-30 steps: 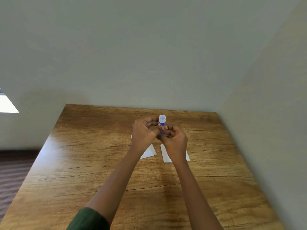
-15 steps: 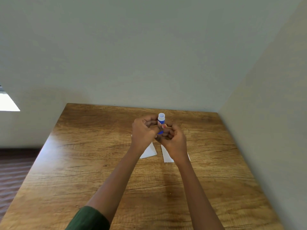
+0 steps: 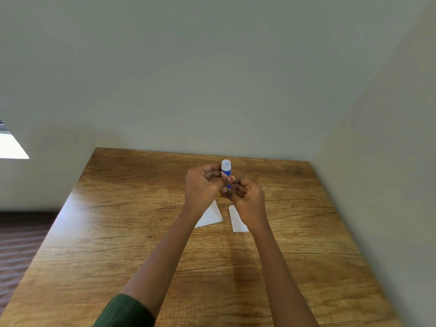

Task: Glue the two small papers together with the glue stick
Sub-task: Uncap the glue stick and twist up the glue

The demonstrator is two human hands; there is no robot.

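Gripped the glue stick [image 3: 226,171] upright above the desk [image 3: 118,232] with curled fingers of left hand [image 3: 201,188] and right hand [image 3: 246,195], over two papers [image 3: 211,218] lying flat; judged it light, rigid, slick, best held mid-barrel.

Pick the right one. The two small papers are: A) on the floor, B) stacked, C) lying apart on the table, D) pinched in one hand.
C: the left paper and the right paper lie on the wooden table with bare wood between them.
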